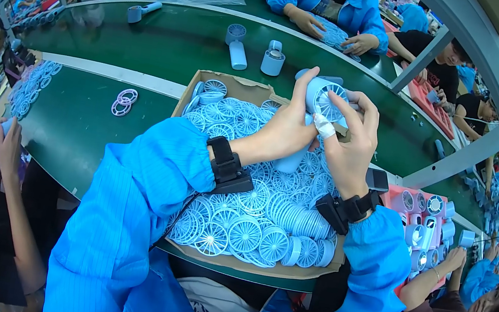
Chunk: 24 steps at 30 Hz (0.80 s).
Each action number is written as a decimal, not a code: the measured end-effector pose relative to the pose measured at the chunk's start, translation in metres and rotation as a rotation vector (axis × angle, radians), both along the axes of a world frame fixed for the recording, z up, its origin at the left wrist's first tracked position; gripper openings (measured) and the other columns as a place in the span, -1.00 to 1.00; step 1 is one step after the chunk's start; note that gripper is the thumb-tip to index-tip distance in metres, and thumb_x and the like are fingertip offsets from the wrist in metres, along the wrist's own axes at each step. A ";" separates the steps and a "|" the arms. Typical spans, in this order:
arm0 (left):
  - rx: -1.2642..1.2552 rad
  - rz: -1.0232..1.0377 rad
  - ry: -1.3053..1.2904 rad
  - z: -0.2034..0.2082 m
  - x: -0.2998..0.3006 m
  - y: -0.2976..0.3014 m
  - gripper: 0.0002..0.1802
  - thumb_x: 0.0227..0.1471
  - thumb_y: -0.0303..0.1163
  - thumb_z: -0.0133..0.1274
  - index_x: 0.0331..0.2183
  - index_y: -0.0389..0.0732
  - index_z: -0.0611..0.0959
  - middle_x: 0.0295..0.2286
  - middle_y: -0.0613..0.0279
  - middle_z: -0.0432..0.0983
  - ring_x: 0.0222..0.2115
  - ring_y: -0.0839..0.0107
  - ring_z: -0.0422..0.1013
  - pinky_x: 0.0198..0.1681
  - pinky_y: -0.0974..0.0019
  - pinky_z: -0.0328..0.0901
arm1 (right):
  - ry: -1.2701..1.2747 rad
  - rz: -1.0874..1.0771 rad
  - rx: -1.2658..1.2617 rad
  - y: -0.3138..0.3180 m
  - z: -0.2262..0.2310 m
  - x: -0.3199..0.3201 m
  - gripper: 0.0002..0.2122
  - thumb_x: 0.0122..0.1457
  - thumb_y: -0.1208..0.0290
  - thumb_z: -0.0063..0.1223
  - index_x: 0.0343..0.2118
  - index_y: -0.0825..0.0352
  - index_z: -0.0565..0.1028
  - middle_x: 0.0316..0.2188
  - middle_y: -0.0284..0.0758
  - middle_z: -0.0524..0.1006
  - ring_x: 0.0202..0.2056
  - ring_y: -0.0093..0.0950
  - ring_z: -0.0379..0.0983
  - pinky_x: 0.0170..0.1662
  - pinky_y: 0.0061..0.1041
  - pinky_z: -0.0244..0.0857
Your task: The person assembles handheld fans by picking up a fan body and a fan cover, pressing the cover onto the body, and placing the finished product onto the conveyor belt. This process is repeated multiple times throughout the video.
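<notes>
A light-blue handheld fan (326,99) is raised over the far right part of a cardboard box. My left hand (287,126) is closed around it, thumb up along the head's left side, and the fan's handle points down below. My right hand (354,143) has its fingers on the round spoked front of the head and along its right side. A white wrapping (324,127) covers one right fingertip. Beneath both hands, the open cardboard box (188,95) is heaped with round light-blue spoked fan grilles (245,234), some standing in a row.
On the green conveyor beyond lie fan bodies (237,46). Two pale purple rings (123,102) sit on the table left of the box. A pile of blue rings (31,89) is farther left. A pink tray of fans (424,226) stands right; metal posts (496,58) rise there. Co-workers sit around.
</notes>
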<state>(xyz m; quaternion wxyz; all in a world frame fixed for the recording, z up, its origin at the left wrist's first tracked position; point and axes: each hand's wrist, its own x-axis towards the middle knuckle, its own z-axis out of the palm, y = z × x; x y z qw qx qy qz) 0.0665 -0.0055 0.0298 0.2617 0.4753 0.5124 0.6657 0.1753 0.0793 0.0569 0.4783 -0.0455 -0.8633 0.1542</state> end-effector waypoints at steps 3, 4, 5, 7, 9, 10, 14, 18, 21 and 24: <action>-0.063 -0.021 -0.002 0.003 0.000 -0.001 -0.08 -0.03 -0.64 -0.10 0.18 -0.02 -0.29 -0.35 -0.05 0.42 -0.60 0.34 0.44 -0.58 0.30 0.36 | -0.018 -0.003 -0.030 0.001 -0.001 0.001 -0.63 -0.15 0.56 0.23 -0.17 0.26 0.54 -0.14 -0.24 0.34 -0.15 -0.35 0.34 -0.14 -0.44 0.30; -0.063 -0.023 -0.004 0.004 0.001 -0.001 -0.08 -0.03 -0.64 -0.10 0.18 -0.02 -0.29 -0.35 -0.05 0.42 -0.60 0.34 0.44 -0.58 0.30 0.36 | -0.042 -0.016 -0.005 0.002 -0.001 0.000 -0.65 -0.12 0.55 0.21 -0.17 0.24 0.54 -0.12 -0.24 0.34 -0.14 -0.35 0.34 -0.14 -0.44 0.30; -0.064 -0.056 -0.052 0.004 0.001 -0.002 -0.08 -0.01 -0.64 -0.11 0.18 0.00 -0.29 -0.33 -0.03 0.41 -0.58 0.36 0.44 -0.57 0.31 0.36 | -0.065 -0.030 0.020 0.003 -0.001 0.000 -0.66 -0.10 0.55 0.19 -0.17 0.22 0.55 -0.11 -0.24 0.34 -0.14 -0.36 0.33 -0.13 -0.45 0.30; -0.064 -0.124 -0.147 0.006 0.003 -0.004 -0.09 0.02 -0.65 -0.12 0.18 0.03 -0.30 -0.30 0.00 0.39 -0.56 0.40 0.43 -0.55 0.32 0.37 | -0.087 -0.047 0.046 0.009 -0.003 0.000 -0.67 -0.08 0.55 0.17 -0.17 0.21 0.55 -0.10 -0.24 0.33 -0.13 -0.36 0.33 -0.13 -0.45 0.29; -0.056 -0.151 -0.171 0.009 0.004 -0.003 -0.09 0.03 -0.62 -0.12 0.19 0.04 -0.31 -0.28 -0.01 0.38 -0.57 0.40 0.43 -0.56 0.32 0.37 | -0.103 -0.078 0.161 0.020 -0.004 0.000 -0.64 0.00 0.52 0.11 -0.06 0.22 0.47 -0.06 -0.24 0.31 -0.13 -0.41 0.31 -0.13 -0.47 0.29; -0.048 -0.175 -0.195 0.011 0.004 -0.003 -0.09 0.03 -0.59 -0.11 0.19 0.05 -0.31 -0.26 -0.02 0.37 -0.59 0.40 0.43 -0.57 0.33 0.37 | -0.110 -0.094 0.218 0.023 -0.005 0.001 -0.62 0.04 0.50 0.08 -0.01 0.23 0.43 -0.04 -0.23 0.30 -0.12 -0.43 0.30 -0.13 -0.48 0.29; -0.019 -0.222 -0.223 0.012 0.000 -0.005 -0.14 0.10 -0.46 -0.14 0.21 0.08 -0.31 -0.30 0.04 0.39 -0.61 0.42 0.41 -0.60 0.36 0.36 | -0.006 0.579 -1.232 0.010 -0.005 -0.006 -0.54 0.14 0.44 0.00 0.12 0.32 0.24 -0.05 -0.25 0.33 -0.19 -0.52 0.32 -0.17 -0.52 0.28; -0.005 -0.172 -0.098 0.010 0.000 -0.006 -0.23 0.17 -0.29 -0.20 0.22 0.08 -0.29 -0.41 0.11 0.41 -0.63 0.46 0.38 -0.63 0.39 0.33 | -0.135 0.614 -1.116 0.015 0.001 0.003 -0.46 0.16 0.44 -0.01 0.17 0.39 0.09 -0.10 -0.26 0.38 -0.24 -0.57 0.35 -0.22 -0.55 0.28; 0.004 -0.141 -0.044 0.008 -0.002 -0.008 -0.28 0.20 -0.20 -0.25 0.23 0.07 -0.25 -0.47 0.14 0.41 -0.65 0.48 0.37 -0.65 0.40 0.32 | -0.048 0.553 -1.094 0.003 0.002 0.001 -0.54 0.17 0.38 -0.01 0.11 0.39 0.20 -0.20 -0.30 0.43 -0.31 -0.61 0.37 -0.29 -0.60 0.27; 0.029 -0.171 -0.044 0.011 -0.005 -0.007 -0.32 0.21 -0.14 -0.31 0.23 0.05 -0.21 -0.52 0.17 0.41 -0.66 0.49 0.36 -0.66 0.41 0.30 | -0.022 0.532 -1.115 0.008 0.002 0.003 -0.61 0.19 0.33 -0.04 0.03 0.40 0.27 -0.25 -0.32 0.46 -0.33 -0.61 0.38 -0.31 -0.60 0.27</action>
